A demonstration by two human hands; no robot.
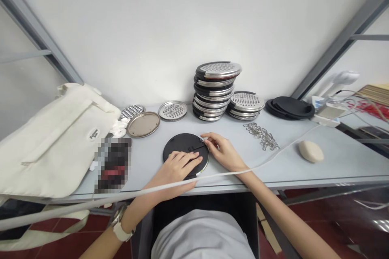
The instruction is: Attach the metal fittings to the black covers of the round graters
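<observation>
A round black plastic disc (179, 141) lies on the table in front of me, with a sliver of shiny metal rim at its lower right. My left hand (179, 166) rests flat across its near part, fingers stretched out. At the disc's upper right edge, my right hand (221, 149) pinches a small metal wire clip (202, 139) between thumb and fingers. The clip touches or nearly touches the rim; I cannot tell how it sits there. To the right lies a loose pile of similar metal clips (263, 136).
Behind stand a tall stack of round graters (214, 93) and a shorter grater stack (246, 103). Loose metal discs (143, 124) lie left of them, black discs (290, 108) right. A white cable (231, 173) crosses before my hands. A cream bag (57, 141) leans at left.
</observation>
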